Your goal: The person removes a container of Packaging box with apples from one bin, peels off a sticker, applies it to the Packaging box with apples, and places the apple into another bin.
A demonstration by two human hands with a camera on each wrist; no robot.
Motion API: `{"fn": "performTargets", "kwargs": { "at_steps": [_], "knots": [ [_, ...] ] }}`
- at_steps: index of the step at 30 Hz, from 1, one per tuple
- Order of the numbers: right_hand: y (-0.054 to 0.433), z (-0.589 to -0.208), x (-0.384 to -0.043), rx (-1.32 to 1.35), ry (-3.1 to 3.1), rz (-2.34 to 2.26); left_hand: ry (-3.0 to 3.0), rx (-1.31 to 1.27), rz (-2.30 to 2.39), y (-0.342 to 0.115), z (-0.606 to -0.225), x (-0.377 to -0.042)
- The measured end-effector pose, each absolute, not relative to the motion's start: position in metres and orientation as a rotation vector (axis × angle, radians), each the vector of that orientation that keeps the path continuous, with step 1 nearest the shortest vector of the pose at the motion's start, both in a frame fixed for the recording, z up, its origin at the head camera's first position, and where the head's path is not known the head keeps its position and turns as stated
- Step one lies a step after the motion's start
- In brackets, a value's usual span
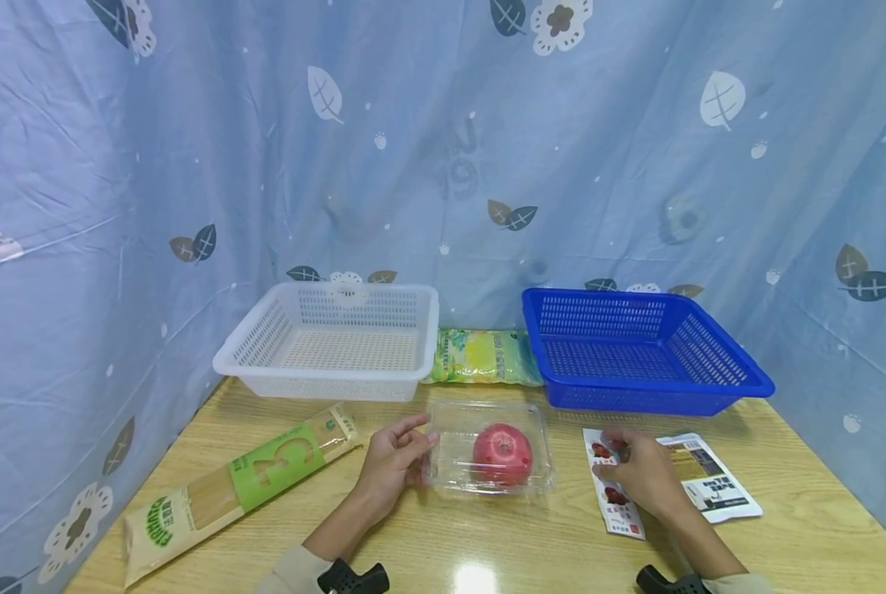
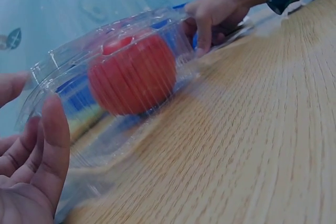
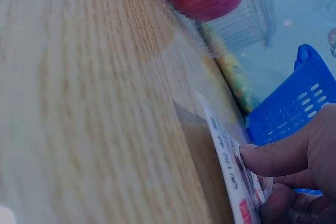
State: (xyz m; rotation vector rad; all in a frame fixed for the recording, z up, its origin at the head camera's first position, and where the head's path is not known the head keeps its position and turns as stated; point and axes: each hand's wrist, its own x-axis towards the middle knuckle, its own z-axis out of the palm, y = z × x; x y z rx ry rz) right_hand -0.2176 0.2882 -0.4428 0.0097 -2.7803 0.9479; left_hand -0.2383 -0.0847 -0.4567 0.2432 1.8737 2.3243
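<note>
A clear plastic box (image 1: 452, 441) with a red tomato (image 1: 502, 454) inside sits in the middle of the table. My left hand (image 1: 393, 462) holds its left end, thumb and fingertips at the rim; in the left wrist view the thumb (image 2: 55, 135) overlaps the clear wall. Between right thumb and fingers, my right hand (image 1: 645, 472) pinches a narrow white packet (image 1: 621, 518) printed with red fruit. The right wrist view shows that packet (image 3: 227, 163) tilted up on edge over the wood. Beside this hand lies a white, brown and black pouch (image 1: 718, 478).
A white basket (image 1: 324, 375) stands at the back left and a blue basket (image 1: 651, 400) at the back right. A yellow-green bag (image 1: 480, 356) lies between them. At the left lies a long noodle package (image 1: 213, 503). A blue patterned curtain (image 1: 428, 165) hangs behind.
</note>
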Motion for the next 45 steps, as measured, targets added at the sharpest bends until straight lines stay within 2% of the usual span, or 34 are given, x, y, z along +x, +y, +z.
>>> {"fn": "performTargets", "kwargs": {
  "at_steps": [34, 45],
  "knots": [
    [0.2876, -0.4525, -0.2171, 0.099, -2.645, 0.883, 1.781, 0.264, 2.377, -0.0852, -0.4597, -0.2379],
    [0.2868, -0.4473, -0.2143, 0.116, -2.614, 1.064, 1.778, 0.275, 2.371, -0.0858, -0.4608, -0.2390]
  ]
}}
